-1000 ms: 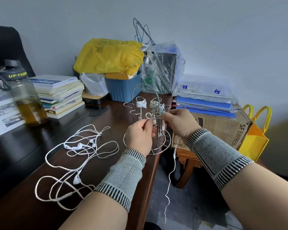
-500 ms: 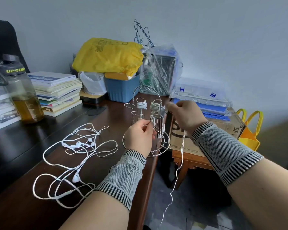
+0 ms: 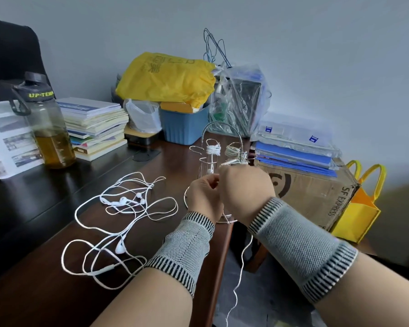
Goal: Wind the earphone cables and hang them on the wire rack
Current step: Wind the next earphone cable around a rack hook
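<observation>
A silver wire rack [image 3: 220,131] stands at the desk's right edge, with two wound white cable bundles [image 3: 213,149] hanging on its hooks. My left hand [image 3: 204,197] and my right hand [image 3: 246,187] are close together in front of the rack, fingers curled on a white earphone cable [image 3: 242,267] whose loose end hangs off the desk edge toward the floor. What the fingertips hold is partly hidden by the hands. Loose white earphones [image 3: 121,215] lie tangled on the desk to the left.
On the dark desk [image 3: 33,208] stand a bottle [image 3: 49,128], a book stack [image 3: 97,126], a blue bin [image 3: 184,126] under a yellow bag, and a clear plastic bag. A cardboard box [image 3: 316,192] with folders and a yellow tote [image 3: 361,208] sit to the right.
My right hand has come down and left from the rack's top to meet my left hand. The hanging cable end has swung with it.
</observation>
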`<state>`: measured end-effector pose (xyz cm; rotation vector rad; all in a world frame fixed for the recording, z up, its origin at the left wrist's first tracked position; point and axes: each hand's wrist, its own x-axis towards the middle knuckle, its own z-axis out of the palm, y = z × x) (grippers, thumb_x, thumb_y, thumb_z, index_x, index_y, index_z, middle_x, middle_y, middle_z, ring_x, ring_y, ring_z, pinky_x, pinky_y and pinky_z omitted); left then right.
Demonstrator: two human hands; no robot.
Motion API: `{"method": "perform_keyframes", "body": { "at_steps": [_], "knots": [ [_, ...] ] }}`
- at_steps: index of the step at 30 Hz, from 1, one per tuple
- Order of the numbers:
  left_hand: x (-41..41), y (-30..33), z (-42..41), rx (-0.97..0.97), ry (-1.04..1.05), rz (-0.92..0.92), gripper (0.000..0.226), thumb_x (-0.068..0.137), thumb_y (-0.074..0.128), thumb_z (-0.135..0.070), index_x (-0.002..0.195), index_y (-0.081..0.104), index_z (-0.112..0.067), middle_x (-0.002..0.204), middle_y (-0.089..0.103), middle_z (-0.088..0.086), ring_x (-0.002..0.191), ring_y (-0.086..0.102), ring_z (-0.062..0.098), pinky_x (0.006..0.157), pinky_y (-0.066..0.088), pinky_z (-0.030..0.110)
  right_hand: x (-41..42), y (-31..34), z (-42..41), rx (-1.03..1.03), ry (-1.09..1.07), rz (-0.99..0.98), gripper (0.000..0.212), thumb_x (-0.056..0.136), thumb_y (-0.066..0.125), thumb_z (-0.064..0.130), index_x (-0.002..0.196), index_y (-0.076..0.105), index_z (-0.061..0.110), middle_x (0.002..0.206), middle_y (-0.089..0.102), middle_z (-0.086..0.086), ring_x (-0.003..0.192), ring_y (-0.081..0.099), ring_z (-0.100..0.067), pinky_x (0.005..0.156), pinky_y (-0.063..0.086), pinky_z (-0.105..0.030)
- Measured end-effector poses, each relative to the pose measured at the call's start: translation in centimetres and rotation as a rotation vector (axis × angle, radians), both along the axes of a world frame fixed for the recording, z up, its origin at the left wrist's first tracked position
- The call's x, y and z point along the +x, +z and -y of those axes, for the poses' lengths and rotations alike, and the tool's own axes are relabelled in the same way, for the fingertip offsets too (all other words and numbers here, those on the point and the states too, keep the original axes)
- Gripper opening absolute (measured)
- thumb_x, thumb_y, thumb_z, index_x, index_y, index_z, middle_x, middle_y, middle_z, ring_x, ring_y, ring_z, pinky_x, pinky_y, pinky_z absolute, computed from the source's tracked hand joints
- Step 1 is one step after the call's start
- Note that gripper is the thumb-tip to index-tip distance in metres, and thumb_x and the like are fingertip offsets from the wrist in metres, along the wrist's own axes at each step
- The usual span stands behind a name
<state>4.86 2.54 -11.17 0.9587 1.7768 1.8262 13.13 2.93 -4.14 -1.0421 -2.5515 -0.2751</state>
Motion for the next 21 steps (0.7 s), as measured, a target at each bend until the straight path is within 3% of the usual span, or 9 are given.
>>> {"method": "perform_keyframes", "body": {
  "at_steps": [2,4,6,9,11,15,18,21],
  "knots": [
    [-0.1,0.0,-0.1,0.013,0.008,-0.051,0.026,0.088,0.066,-0.013,0.064,0.069,-0.023,0.055,0.061,-0.012,0.046,0.050,0.000,0.055,0.043,0.022,0.6,-1.5,-0.5,-0.005,0.006,-0.136,0.023,0.096,0.042,0.022,0.102,0.064,0.017,0.092,0.069,-0.005,0.085,0.065,-0.029,0.066,0.042,-0.031],
    [-0.2,-0.1,0.1,0.014,0.005,-0.117,0.014,0.091,0.065,-0.017,0.080,0.071,-0.022,0.061,0.064,-0.010,0.044,0.055,-0.001,0.053,0.047,0.020,1.0,-2.7,-1.6,-0.104,0.014,-0.375,0.024,0.096,0.048,0.026,0.096,0.070,0.018,0.080,0.070,-0.003,0.073,0.065,-0.023,0.063,0.045,-0.028],
    [-0.2,0.1,0.3,0.025,-0.016,-0.134,0.012,0.093,0.063,-0.018,0.087,0.074,-0.019,0.060,0.065,-0.008,0.042,0.054,0.000,0.052,0.048,0.020,1.0,-3.3,-2.8,-0.273,0.011,-0.603,0.022,0.092,0.058,0.028,0.083,0.074,0.016,0.060,0.063,0.005,0.051,0.056,-0.005,0.051,0.040,-0.020],
    [-0.1,0.2,0.5,0.002,-0.010,-0.211,0.017,0.095,0.061,-0.021,0.086,0.074,-0.015,0.062,0.067,-0.007,0.042,0.054,0.000,0.047,0.042,0.013,1.3,-3.3,-3.6,-0.516,-0.010,-0.787,0.028,0.087,0.068,0.030,0.064,0.069,0.013,0.040,0.048,0.011,0.033,0.042,-0.002,0.036,0.027,-0.010],
    [0.0,0.2,0.5,-0.014,0.006,-0.249,0.021,0.096,0.059,-0.022,0.085,0.074,-0.013,0.065,0.070,-0.005,0.046,0.057,0.000,0.048,0.043,0.013,1.6,-3.4,-4.0,-0.595,-0.018,-0.851,0.033,0.084,0.071,0.031,0.056,0.062,0.016,0.039,0.046,0.011,0.032,0.039,-0.002,0.037,0.028,-0.012],
    [0.1,0.4,0.5,-0.018,-0.002,-0.239,0.018,0.096,0.057,-0.021,0.090,0.073,-0.013,0.072,0.073,-0.003,0.053,0.066,0.007,0.053,0.053,0.020,1.8,-3.8,-4.3,-0.692,-0.010,-0.879,0.026,0.086,0.070,0.028,0.064,0.065,0.014,0.052,0.056,0.006,0.040,0.045,0.000,0.043,0.038,-0.016],
    [0.1,0.4,0.3,-0.040,-0.027,-0.250,0.016,0.096,0.057,-0.019,0.094,0.072,-0.013,0.074,0.073,-0.002,0.052,0.067,0.005,0.050,0.052,0.020,2.0,-4.2,-4.4,-0.719,-0.003,-0.869,0.021,0.087,0.068,0.024,0.073,0.069,0.010,0.062,0.064,0.001,0.048,0.053,-0.006,0.047,0.046,-0.017],
    [0.0,0.5,0.2,-0.044,-0.049,-0.230,0.017,0.095,0.055,-0.016,0.093,0.072,-0.014,0.072,0.072,-0.003,0.050,0.065,0.006,0.047,0.048,0.021,2.1,-4.3,-4.3,-0.741,0.031,-0.854,0.021,0.088,0.067,0.023,0.073,0.070,0.009,0.067,0.070,-0.002,0.058,0.062,-0.017,0.058,0.054,-0.027]
  ]
}}
